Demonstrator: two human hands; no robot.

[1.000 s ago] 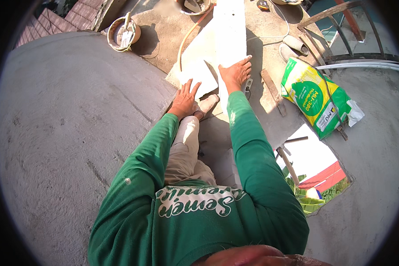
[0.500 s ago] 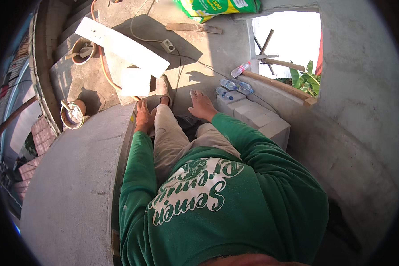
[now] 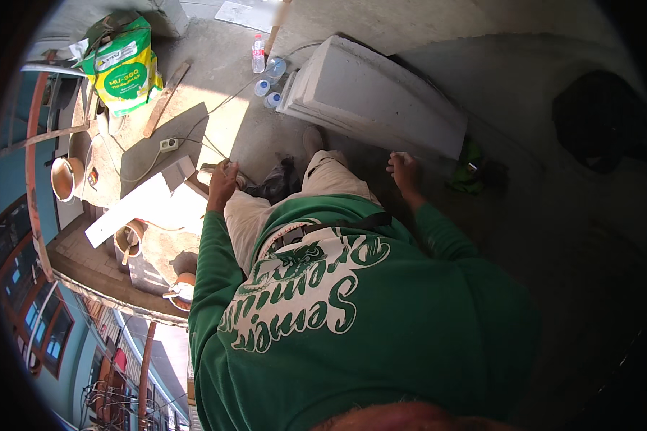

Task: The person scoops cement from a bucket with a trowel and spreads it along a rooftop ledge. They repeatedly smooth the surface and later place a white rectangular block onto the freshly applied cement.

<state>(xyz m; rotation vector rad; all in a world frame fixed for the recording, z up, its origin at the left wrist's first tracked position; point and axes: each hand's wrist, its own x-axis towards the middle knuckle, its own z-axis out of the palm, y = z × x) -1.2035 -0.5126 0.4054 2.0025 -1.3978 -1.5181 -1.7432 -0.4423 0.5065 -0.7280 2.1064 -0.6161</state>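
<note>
My left hand is in the air by my left thigh, its fingers curled in and nothing visible in them. A white panel lies on the floor to its left. My right hand hangs off my right side with loosely bent fingers, somewhat apart and holding nothing I can see. Beyond it stands a stack of pale grey blocks, untouched. A black plastic bag shows between my legs. By the blocks' far end stand a bottle with a red label and several blue-capped bottles.
A green and yellow bag stands far left beside a wooden board. A power socket with cables lies across the floor. Buckets stand near the left edge. A green item lies right of the blocks.
My view has swung round to the right. My left hand has left the low wall's edge and curled. My right hand has moved outward, away from my legs, its fingers now bent.
</note>
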